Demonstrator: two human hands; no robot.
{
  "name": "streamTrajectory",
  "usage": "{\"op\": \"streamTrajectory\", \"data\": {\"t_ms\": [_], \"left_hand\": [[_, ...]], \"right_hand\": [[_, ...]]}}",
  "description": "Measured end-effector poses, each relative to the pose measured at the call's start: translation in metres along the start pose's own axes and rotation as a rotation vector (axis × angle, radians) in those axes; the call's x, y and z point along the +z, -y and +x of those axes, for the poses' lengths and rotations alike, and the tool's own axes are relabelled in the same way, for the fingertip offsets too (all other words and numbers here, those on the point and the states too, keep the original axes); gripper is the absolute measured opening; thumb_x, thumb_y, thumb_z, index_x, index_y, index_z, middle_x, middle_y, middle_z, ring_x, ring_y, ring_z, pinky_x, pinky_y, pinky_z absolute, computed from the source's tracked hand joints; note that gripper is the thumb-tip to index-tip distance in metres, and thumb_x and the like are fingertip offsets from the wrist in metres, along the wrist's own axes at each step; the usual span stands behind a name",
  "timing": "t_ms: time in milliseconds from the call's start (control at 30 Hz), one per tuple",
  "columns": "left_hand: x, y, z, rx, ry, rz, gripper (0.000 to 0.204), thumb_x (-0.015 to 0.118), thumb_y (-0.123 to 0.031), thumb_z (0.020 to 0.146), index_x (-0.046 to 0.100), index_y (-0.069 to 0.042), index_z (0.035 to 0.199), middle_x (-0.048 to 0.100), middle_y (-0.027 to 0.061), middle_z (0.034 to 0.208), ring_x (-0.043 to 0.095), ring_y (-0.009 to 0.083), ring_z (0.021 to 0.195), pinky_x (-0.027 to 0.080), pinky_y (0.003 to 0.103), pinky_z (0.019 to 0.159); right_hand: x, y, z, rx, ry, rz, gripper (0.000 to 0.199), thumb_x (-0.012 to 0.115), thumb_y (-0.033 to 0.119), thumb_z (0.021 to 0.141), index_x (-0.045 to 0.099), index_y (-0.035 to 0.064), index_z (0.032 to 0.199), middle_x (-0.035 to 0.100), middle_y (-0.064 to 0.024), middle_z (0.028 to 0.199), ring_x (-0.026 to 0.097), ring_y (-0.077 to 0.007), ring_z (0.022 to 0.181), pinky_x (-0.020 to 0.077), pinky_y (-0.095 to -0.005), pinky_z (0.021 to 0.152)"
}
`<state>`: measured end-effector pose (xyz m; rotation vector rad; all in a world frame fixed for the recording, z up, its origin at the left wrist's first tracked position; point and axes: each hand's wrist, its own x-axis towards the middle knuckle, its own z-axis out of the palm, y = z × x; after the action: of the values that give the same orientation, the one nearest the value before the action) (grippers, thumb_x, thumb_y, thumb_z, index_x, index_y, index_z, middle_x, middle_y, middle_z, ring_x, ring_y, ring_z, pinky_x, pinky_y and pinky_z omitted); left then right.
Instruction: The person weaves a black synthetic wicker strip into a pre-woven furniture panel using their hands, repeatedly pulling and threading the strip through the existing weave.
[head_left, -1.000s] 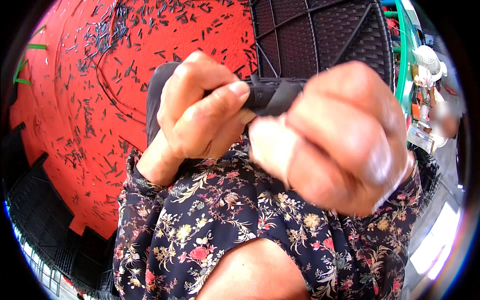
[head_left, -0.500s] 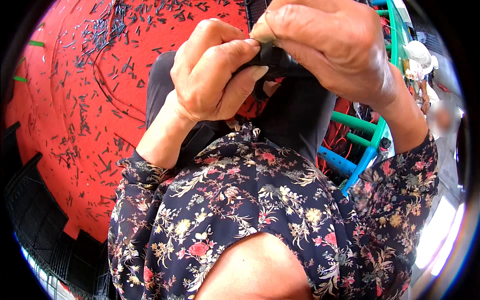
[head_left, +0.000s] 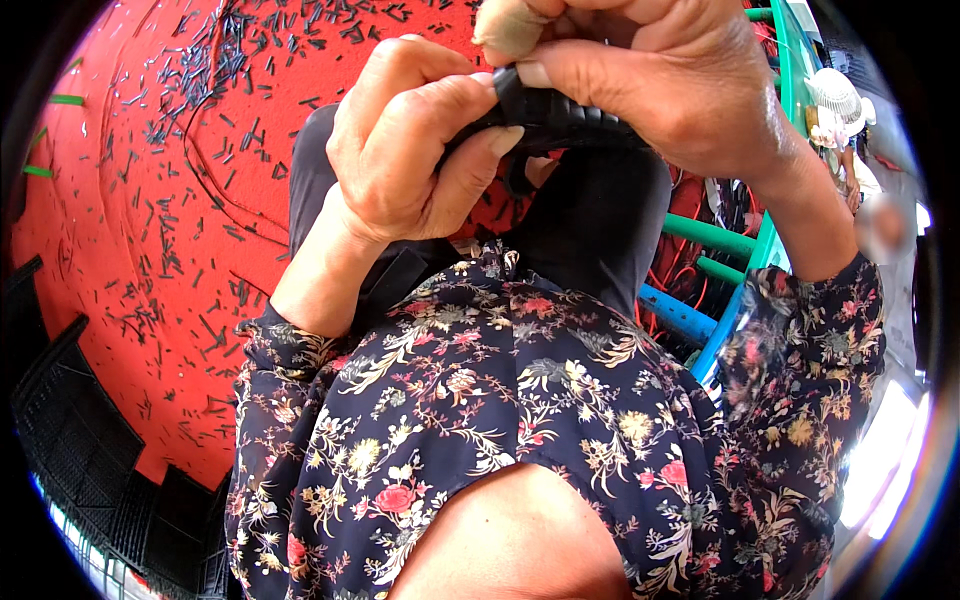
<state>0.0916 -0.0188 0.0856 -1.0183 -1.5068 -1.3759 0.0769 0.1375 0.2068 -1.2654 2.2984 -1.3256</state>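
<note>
A dark, ribbed piece with a woven look, like black flat strip (head_left: 575, 112), spans the gap between my hands above my lap. My left hand (head_left: 410, 140) pinches its left end between thumb and fingers. My right hand (head_left: 665, 85) grips it from above, the thumb pressed on a short upright bit of strip beside my left fingertips. A tan covering (head_left: 508, 25) wraps one right fingertip. My palms and fingers hide much of the piece, so its full shape cannot be made out.
Many short black offcuts (head_left: 165, 240) litter the red floor (head_left: 90, 200), along with a thin cord. Black woven panels (head_left: 85, 420) stand at the lower left. Close on my right is a green and blue frame (head_left: 725, 243); beyond it, a person in a pale hat (head_left: 838, 103).
My right hand has lifted slightly and turned, its wrapped fingertip coming away from the left fingers. More of the ribbed black piece shows beneath it. My left hand has shifted slightly left.
</note>
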Motion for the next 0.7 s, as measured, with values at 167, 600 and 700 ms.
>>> {"op": "streamTrajectory", "data": {"t_ms": [167, 600, 700], "left_hand": [[0.001, 0.000, 0.001, -0.001, 0.008, 0.000, 0.027, 0.072, -0.006, 0.065, 0.059, 0.002, 0.087, 0.056, 0.0143, 0.075, 0.053, 0.0201, 0.056, 0.043, 0.027, 0.047], [-0.008, -0.007, -0.006, -0.057, 0.135, 0.047, 0.037, 0.071, 0.000, 0.071, 0.050, 0.006, 0.101, 0.058, 0.0205, 0.089, 0.055, 0.0236, 0.075, 0.046, 0.031, 0.065], [-0.003, -0.003, -0.008, -0.053, 0.063, 0.007, 0.037, 0.071, -0.001, 0.071, 0.050, 0.006, 0.101, 0.058, 0.0190, 0.089, 0.055, 0.0228, 0.077, 0.046, 0.031, 0.066]], "right_hand": [[0.000, -0.009, -0.005, 0.090, -0.018, 0.084, 0.011, 0.058, -0.009, 0.075, 0.060, -0.0015, 0.082, 0.058, -0.0030, 0.072, 0.053, -0.0059, 0.066, 0.0431, -0.0213, 0.057], [-0.012, 0.025, 0.016, 0.298, 0.204, -0.029, 0.010, 0.055, -0.008, 0.076, 0.059, -0.0004, 0.081, 0.053, 0.0004, 0.066, 0.046, -0.0032, 0.058, 0.0369, -0.0200, 0.049], [-0.016, 0.021, 0.017, 0.099, 0.246, -0.179, 0.012, 0.054, -0.009, 0.074, 0.060, 0.0000, 0.080, 0.053, -0.0004, 0.065, 0.047, -0.0037, 0.057, 0.0372, -0.0207, 0.048]]}}
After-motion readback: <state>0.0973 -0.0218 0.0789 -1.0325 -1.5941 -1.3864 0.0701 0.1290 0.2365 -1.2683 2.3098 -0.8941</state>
